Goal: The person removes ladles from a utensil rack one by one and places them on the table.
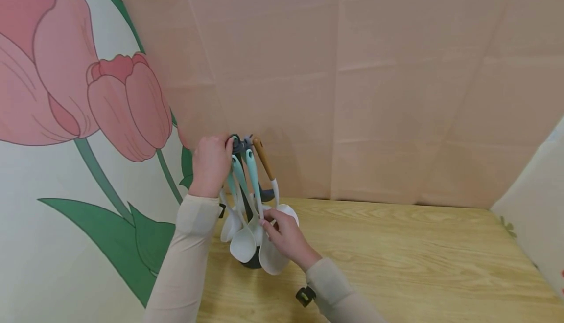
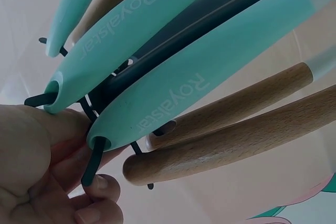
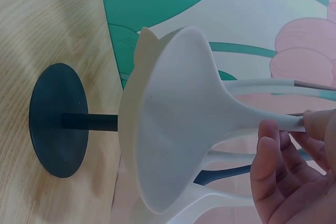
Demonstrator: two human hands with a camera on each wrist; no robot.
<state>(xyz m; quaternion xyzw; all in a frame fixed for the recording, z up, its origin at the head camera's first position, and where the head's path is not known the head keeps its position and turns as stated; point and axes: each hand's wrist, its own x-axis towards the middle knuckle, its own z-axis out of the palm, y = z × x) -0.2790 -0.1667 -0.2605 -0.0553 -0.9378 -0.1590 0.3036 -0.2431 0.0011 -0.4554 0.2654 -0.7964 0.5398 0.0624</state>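
Head view: the utensil stand [image 1: 252, 264] is near the left edge of the worktop [image 1: 396, 259]; we'd best steady its top [image 1: 243, 146] with our left hand [image 1: 211, 165] and guide the white utensil [image 1: 271, 259] gently. Left wrist view: our fingers [image 2: 107, 188] curl round the stand's hooks [image 2: 92, 167]. Right wrist view: our right hand [image 3: 294, 182] pinches the white utensil's stem [image 3: 283, 122] (hardly any gap).
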